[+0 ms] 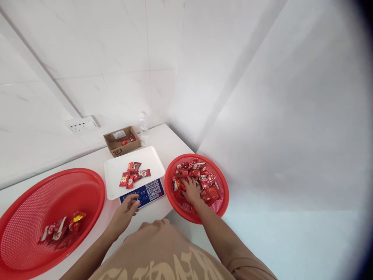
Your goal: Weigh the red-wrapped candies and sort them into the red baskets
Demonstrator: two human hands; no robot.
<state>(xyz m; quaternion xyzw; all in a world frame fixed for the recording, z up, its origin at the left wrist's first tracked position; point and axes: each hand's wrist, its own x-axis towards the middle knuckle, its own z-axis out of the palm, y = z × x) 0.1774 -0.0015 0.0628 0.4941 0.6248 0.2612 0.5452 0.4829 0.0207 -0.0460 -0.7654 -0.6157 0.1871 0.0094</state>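
Observation:
My right hand (191,191) reaches into a red mesh basket (217,165), fingers spread and resting among the small red wrapped packets (209,194) piled there. Whether a packet is under the fingertips is hidden. My left hand (126,212) hovers by the front edge of a blue digital scale (154,192), its fingers loosely curved and apart, holding nothing. On top of the scale sits a white tray (115,167). Several red wrapped packets (134,174) lie in a loose cluster on that tray.
At the left stands a larger red basket (97,179) with several packets (55,230) at its bottom. Behind the tray are a small cardboard box (126,147) holding red packets and a clear plastic bottle (143,125). White walls close off the table's back and right; a socket panel (82,124) is on the wall.

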